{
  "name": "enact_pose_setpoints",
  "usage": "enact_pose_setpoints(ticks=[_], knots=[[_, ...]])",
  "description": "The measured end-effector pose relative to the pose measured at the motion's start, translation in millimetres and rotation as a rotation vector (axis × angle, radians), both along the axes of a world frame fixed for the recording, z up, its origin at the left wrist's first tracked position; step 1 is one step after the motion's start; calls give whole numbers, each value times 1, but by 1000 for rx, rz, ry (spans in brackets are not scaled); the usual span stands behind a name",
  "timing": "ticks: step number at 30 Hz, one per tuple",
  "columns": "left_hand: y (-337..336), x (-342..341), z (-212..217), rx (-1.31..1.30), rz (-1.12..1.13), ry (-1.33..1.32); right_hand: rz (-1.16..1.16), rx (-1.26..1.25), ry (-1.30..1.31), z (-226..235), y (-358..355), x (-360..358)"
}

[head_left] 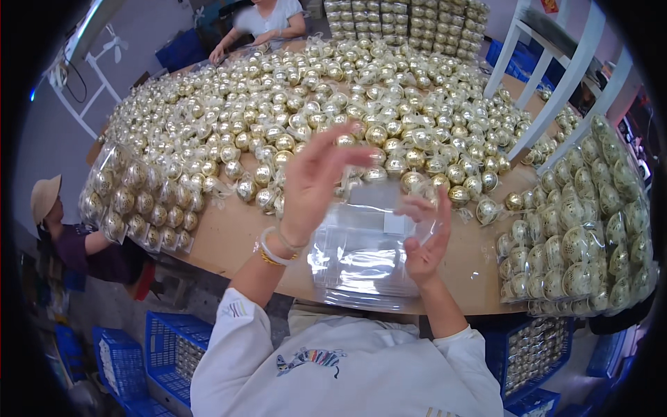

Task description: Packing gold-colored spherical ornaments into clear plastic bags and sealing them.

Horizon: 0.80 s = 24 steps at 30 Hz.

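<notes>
My left hand (316,184) is raised over the near edge of the heap of gold ornament balls (278,125). Its fingers stretch to the right, apart and slightly blurred, with nothing visible in them. A white bracelet and a gold one ring that wrist. Beside the right part of a stack of clear plastic packs (361,257) is my right hand (429,243), its fingers curved and spread. It appears to hold nothing. The packs lie flat at the table's front edge, shiny with reflections. A small white card (397,223) shows at their upper right.
Filled clear packs of gold balls (583,243) are piled at the right, with more at the left (139,201) and far back. White posts (556,111) stand at the right. Blue crates (174,340) sit below the table. Two other people are at the far side and left.
</notes>
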<state>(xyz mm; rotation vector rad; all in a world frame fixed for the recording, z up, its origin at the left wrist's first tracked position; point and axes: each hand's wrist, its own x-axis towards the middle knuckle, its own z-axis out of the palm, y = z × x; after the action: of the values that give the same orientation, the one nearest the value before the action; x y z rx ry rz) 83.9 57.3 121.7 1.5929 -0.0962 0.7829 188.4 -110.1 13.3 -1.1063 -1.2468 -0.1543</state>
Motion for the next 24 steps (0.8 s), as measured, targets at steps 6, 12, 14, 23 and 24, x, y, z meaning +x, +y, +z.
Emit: enact_pose_setpoints(ticks=[6, 12, 14, 23, 24], knots=[[-29, -3, -98, 304, 212, -431, 3, 103, 9, -25, 6, 8], [-23, -8, -126, 321, 268, -335, 34, 59, -29, -23, -15, 11], [-22, -12, -123, 392, 260, -367, 13, 38, -127, -5, -26, 19], [-56, -35, -88, 53, 79, -367, 114, -244, -41, 75, -66, 5], [-56, -40, -77, 48, 67, -359, 110, -403, -315, 88, -69, 11]])
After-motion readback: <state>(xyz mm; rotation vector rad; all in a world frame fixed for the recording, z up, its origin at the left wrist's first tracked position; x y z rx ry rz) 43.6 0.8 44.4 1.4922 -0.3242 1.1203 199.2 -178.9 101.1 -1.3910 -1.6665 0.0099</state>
